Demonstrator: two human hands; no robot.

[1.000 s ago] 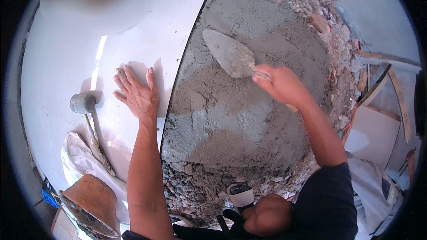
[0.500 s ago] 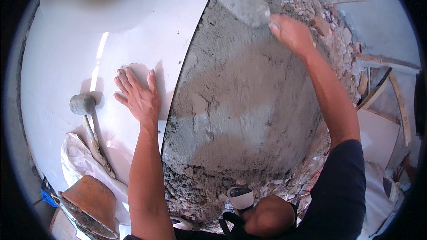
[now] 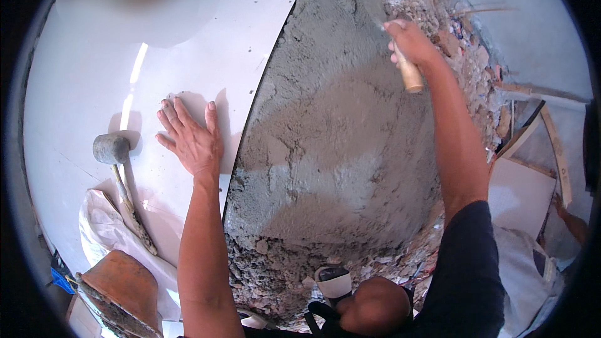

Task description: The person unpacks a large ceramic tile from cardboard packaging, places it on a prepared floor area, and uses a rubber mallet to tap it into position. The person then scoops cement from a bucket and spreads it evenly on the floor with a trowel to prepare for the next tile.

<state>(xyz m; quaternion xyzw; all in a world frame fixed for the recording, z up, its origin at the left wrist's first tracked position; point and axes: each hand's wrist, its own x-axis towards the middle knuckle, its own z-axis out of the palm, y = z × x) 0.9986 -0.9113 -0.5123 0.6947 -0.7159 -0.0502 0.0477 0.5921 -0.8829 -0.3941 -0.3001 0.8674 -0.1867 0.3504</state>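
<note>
My left hand (image 3: 191,139) rests on a large white tile (image 3: 206,31), fingers spread. My right hand (image 3: 410,44) is closed round the wooden handle of a trowel (image 3: 411,79); its blade points away from me and is tilted nearly edge-on. The trowel is over the far right part of a bed of wet grey mortar (image 3: 332,125), which lies right of the tile's edge. To the left of my left hand, a mallet (image 3: 111,148) with a grey head lies on the tile, its handle coated in mortar.
An orange-brown bucket (image 3: 125,285) caked with mortar tips over at the lower left, by a white sack (image 3: 100,219). Rubble (image 3: 447,44) borders the mortar on the right. Beyond it are wooden strips (image 3: 557,144), a white board (image 3: 523,194) and another person's hand (image 3: 563,213).
The trowel has turned from blade flat to nearly edge-on, and its handle now shows below my right hand. The mortar surface looks rougher. My left hand stays on the tile.
</note>
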